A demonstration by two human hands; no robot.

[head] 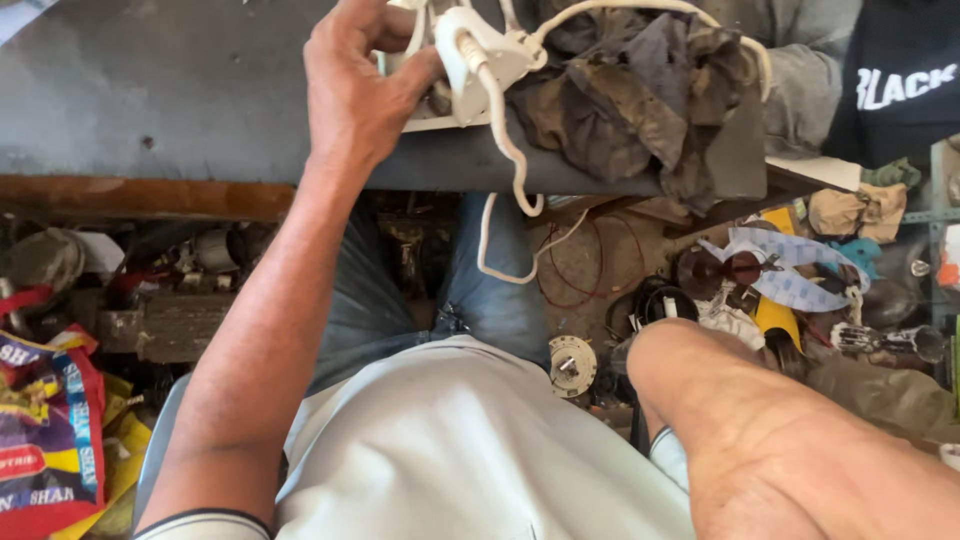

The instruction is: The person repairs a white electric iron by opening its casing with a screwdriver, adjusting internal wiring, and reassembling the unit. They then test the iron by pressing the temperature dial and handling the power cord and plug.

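My left hand point(358, 92) reaches up onto the grey workbench point(150, 90) and grips a white electrical box point(478, 62) by its left side. A white cord point(508, 150) runs from the box, hangs over the bench edge and loops down in front of my legs. A dirty dark rag point(630, 95) lies bunched just right of the box, with another white cable arching over it. Only my bent right arm point(760, 440) shows at the lower right; its hand is out of frame.
Another person's grey sleeve point(800, 70) and dark shirt sit at the top right. The floor below holds a red wire coil point(590, 270), a round metal part point(572, 365), black parts, tape strips and cloths. Colourful bags point(45, 430) lie at the left.
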